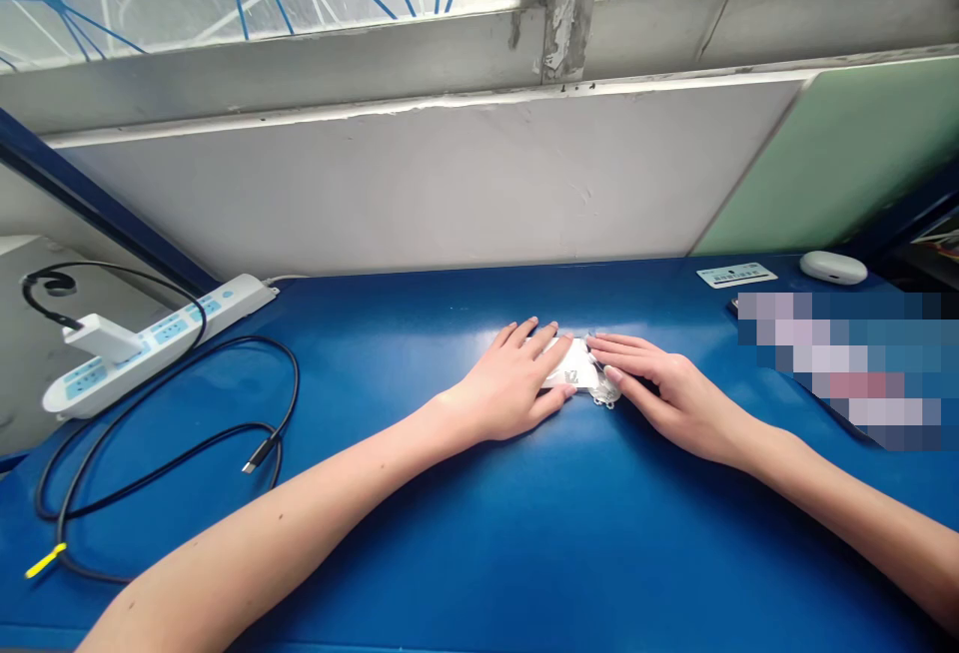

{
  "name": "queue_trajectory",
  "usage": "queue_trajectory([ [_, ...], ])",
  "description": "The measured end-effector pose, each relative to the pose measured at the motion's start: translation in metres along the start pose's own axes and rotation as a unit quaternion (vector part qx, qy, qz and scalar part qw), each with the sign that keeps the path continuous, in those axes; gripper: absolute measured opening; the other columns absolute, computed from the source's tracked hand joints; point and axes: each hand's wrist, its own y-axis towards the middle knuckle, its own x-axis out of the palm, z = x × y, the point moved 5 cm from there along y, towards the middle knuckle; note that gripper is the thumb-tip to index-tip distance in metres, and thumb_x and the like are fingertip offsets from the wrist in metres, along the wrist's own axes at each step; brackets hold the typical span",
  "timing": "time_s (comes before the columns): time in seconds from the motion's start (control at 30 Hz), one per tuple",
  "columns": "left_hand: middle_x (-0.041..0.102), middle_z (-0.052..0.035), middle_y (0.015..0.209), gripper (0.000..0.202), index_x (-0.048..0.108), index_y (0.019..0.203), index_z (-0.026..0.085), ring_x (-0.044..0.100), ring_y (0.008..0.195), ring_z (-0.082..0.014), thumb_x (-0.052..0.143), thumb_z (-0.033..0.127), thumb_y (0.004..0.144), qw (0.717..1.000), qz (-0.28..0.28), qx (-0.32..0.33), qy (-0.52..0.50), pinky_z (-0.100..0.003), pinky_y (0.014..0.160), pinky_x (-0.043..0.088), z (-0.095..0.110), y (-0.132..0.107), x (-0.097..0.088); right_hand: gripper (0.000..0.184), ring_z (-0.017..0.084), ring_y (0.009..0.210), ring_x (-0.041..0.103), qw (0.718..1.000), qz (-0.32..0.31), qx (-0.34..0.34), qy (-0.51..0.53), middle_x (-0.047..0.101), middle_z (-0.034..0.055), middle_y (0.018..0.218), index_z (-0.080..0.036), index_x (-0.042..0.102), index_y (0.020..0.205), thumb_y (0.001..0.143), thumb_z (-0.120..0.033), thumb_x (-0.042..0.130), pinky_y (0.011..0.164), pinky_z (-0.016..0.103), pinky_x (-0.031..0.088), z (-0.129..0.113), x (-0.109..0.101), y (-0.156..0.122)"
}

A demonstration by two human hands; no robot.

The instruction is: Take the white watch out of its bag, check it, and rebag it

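Note:
A small flat white piece, perhaps a packet or card, lies on the blue tabletop with a small grey printed mark near its lower edge. My left hand rests on it palm down, fingers spread. At its right end, a silvery, lacy-edged bit sticks out; whether it is a chain or crumpled film I cannot tell. My right hand meets that end, its fingers pressed together and the thumb close below them. What lies between the right fingertips is mostly hidden.
On the left stands a white power strip with a white plug. A looped black cable lies beside it. A white card, a white oval case and a pixelated flat object lie on the right. A wall bounds the back.

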Motion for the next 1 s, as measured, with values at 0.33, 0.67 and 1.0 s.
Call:
queue_trajectory([
  [0.33,0.033,-0.0148,0.161,0.062,0.033,0.154,0.019,0.025,0.150,-0.0365,0.039,0.052,0.102,1.000,0.002,-0.001,-0.017,-0.053,0.119,0.024,-0.002,0.000,0.000,0.053,0.035,0.146,0.033,0.995,-0.063,-0.050,-0.056,0.052,0.0133,0.150,-0.021,0.047,0.148,0.097,-0.032,0.055,0.111,0.055,0.045,-0.010,0.002,-0.003],
  [0.67,0.032,-0.0148,0.161,0.060,0.036,0.154,0.020,0.023,0.151,-0.0352,0.040,0.052,0.103,1.000,-0.004,-0.005,-0.022,-0.051,0.120,0.024,-0.004,0.000,0.000,0.076,0.037,0.148,0.027,0.986,-0.084,-0.074,-0.126,0.034,0.0195,0.160,-0.014,0.031,0.157,0.094,-0.045,0.060,0.114,0.055,0.041,-0.007,0.010,-0.012],
  [1.0,0.030,-0.0156,0.161,0.058,0.034,0.154,0.022,0.022,0.151,-0.0373,0.038,0.050,0.104,1.000,0.009,0.001,-0.023,-0.057,0.118,0.024,-0.003,0.001,0.004,0.089,0.039,0.146,0.033,0.979,-0.090,-0.099,-0.155,0.033,0.0243,0.159,-0.010,0.024,0.158,0.090,-0.053,0.063,0.112,0.054,0.044,-0.012,0.009,-0.012],
])
